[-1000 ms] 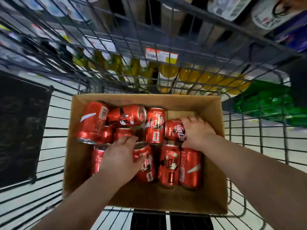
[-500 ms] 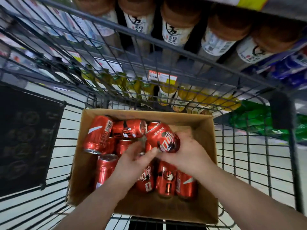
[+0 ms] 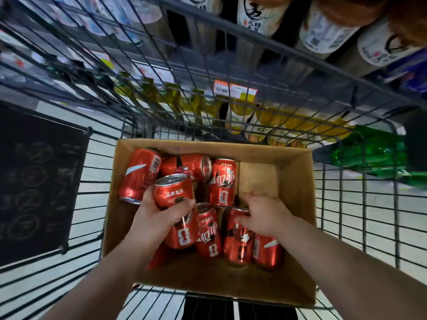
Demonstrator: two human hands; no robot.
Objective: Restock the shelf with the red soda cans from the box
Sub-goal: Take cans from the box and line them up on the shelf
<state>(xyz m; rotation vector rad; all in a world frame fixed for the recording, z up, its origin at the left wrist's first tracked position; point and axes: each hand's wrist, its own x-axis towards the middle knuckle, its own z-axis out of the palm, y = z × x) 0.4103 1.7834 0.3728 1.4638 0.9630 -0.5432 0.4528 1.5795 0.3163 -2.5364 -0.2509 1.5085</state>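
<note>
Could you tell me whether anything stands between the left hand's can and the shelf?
Yes. The cart's wire wall rises between the cardboard box and the shelf; the red soda can in the left hand likely must go over it.

Dim overhead light, wide-angle edge warping, motion-blurred right hand (image 3: 265, 213).

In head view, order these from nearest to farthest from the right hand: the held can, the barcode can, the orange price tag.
From the right hand:
1. Held can, in the left hand.
2. Barcode can, box left wall.
3. Orange price tag, far ahead.
</note>
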